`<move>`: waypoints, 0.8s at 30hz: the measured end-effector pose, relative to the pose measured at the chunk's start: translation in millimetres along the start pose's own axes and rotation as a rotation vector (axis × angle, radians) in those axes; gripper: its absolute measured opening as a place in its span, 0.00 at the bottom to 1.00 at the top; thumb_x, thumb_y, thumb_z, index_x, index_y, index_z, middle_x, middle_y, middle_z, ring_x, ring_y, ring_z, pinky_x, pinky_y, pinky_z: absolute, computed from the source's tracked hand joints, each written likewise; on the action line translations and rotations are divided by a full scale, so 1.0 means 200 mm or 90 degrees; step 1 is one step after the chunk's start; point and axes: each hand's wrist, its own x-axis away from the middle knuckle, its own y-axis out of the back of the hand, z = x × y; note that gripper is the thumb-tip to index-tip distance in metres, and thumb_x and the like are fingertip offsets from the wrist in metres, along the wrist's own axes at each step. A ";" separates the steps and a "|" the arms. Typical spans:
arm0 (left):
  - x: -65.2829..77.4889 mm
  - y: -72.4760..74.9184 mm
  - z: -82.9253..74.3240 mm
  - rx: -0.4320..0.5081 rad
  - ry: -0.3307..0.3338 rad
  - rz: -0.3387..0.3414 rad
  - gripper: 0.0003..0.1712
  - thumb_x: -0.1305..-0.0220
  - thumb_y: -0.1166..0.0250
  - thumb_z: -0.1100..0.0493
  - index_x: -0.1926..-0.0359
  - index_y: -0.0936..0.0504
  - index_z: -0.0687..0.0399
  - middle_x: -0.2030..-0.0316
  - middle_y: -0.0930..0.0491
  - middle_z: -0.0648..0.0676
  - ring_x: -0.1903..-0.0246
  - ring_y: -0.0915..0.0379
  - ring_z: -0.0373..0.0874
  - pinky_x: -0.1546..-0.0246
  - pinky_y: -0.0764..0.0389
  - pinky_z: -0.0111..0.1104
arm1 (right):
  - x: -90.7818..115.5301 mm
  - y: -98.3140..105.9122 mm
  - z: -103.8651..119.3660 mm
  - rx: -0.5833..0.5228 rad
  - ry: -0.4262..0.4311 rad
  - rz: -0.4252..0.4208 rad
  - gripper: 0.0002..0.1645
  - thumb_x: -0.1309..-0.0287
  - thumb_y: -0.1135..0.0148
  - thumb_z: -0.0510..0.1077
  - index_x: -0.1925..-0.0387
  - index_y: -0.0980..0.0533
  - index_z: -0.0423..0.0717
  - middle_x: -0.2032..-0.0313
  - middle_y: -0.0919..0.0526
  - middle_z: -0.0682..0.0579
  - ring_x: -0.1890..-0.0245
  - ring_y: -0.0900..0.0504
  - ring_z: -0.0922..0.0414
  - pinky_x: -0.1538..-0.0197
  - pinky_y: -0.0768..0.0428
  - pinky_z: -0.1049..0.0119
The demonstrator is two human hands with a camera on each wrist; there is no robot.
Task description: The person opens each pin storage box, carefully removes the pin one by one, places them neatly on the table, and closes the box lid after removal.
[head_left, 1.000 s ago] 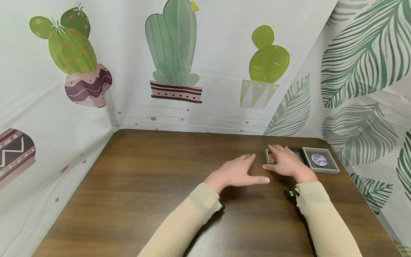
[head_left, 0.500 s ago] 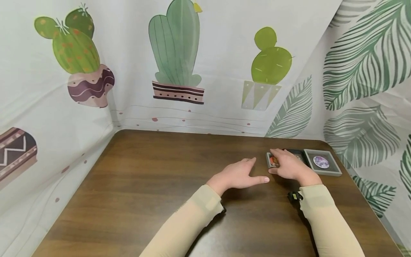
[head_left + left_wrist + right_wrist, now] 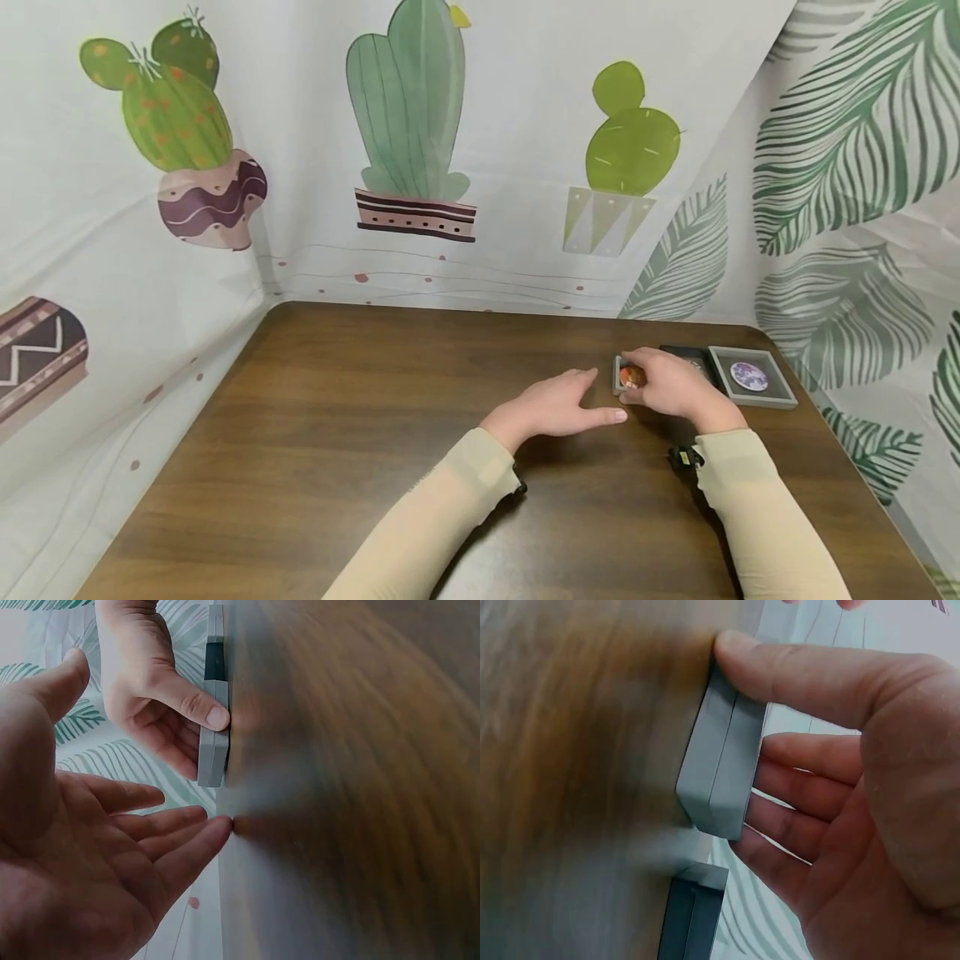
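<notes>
R hand (image 3: 671, 385) pinches the small gray case (image 3: 724, 754) on the table (image 3: 375, 375) near the black case (image 3: 694, 911); L hand (image 3: 547, 406) is loose, holding nothing. Prob positioning step rn, next move calls for steady grip imo.

We see the right hand (image 3: 146, 682) gripping a grey case (image 3: 213, 761).
Apart from that case, on its near side, we find the left hand (image 3: 86, 851), fingers extended; past it, a black case (image 3: 215, 661), then another grey piece (image 3: 216, 624).
</notes>
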 end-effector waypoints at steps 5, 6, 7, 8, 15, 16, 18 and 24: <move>-0.01 -0.01 0.02 0.010 -0.021 0.005 0.62 0.45 0.59 0.13 0.24 0.45 0.53 0.29 0.41 0.50 0.32 0.46 0.38 0.37 0.38 0.34 | 0.00 0.00 0.02 -0.014 0.019 -0.015 0.44 0.54 0.25 0.56 0.38 0.27 0.39 0.48 0.21 0.45 0.55 0.22 0.52 0.51 0.24 0.47; -0.01 -0.01 0.02 0.013 -0.030 0.003 0.62 0.45 0.58 0.14 0.24 0.45 0.52 0.29 0.40 0.50 0.32 0.46 0.37 0.37 0.37 0.34 | 0.00 0.00 0.03 -0.017 0.027 -0.018 0.43 0.54 0.25 0.56 0.39 0.27 0.39 0.48 0.21 0.46 0.55 0.22 0.52 0.51 0.24 0.48; -0.01 -0.01 0.02 0.018 -0.041 0.001 0.60 0.44 0.57 0.15 0.24 0.44 0.51 0.29 0.40 0.49 0.33 0.45 0.37 0.37 0.37 0.34 | 0.00 -0.01 0.04 -0.018 0.031 -0.020 0.43 0.54 0.25 0.57 0.39 0.27 0.40 0.48 0.21 0.47 0.55 0.22 0.53 0.51 0.24 0.48; -0.01 0.00 0.03 0.025 -0.055 -0.001 0.58 0.43 0.56 0.16 0.25 0.43 0.50 0.30 0.39 0.48 0.34 0.44 0.37 0.38 0.36 0.34 | -0.01 -0.01 0.04 -0.021 0.039 -0.022 0.43 0.53 0.25 0.58 0.39 0.26 0.41 0.48 0.21 0.47 0.54 0.22 0.53 0.50 0.24 0.49; 0.00 0.00 0.07 0.065 -0.117 0.001 0.53 0.41 0.52 0.19 0.25 0.41 0.45 0.32 0.35 0.46 0.37 0.39 0.34 0.41 0.34 0.32 | -0.02 -0.03 0.09 -0.039 0.081 -0.025 0.42 0.53 0.26 0.59 0.39 0.26 0.42 0.48 0.21 0.50 0.53 0.23 0.56 0.51 0.24 0.52; 0.00 0.00 0.08 0.070 -0.119 0.002 0.52 0.41 0.52 0.19 0.25 0.41 0.44 0.32 0.35 0.45 0.37 0.39 0.34 0.41 0.34 0.32 | -0.03 -0.03 0.10 -0.036 0.087 -0.024 0.42 0.52 0.27 0.58 0.39 0.26 0.43 0.49 0.21 0.51 0.54 0.23 0.57 0.51 0.24 0.53; 0.01 0.01 0.09 0.080 -0.122 0.001 0.51 0.41 0.51 0.20 0.26 0.41 0.43 0.32 0.35 0.45 0.37 0.38 0.34 0.41 0.34 0.32 | -0.03 -0.04 0.11 -0.036 0.095 -0.024 0.41 0.52 0.27 0.58 0.39 0.26 0.43 0.49 0.21 0.51 0.55 0.24 0.57 0.53 0.24 0.54; 0.05 0.03 0.12 0.129 -0.153 0.006 0.43 0.39 0.46 0.23 0.31 0.34 0.39 0.37 0.30 0.43 0.43 0.33 0.33 0.46 0.30 0.29 | -0.03 -0.06 0.16 -0.044 0.119 -0.041 0.38 0.53 0.26 0.57 0.42 0.24 0.43 0.53 0.21 0.53 0.58 0.24 0.59 0.55 0.24 0.57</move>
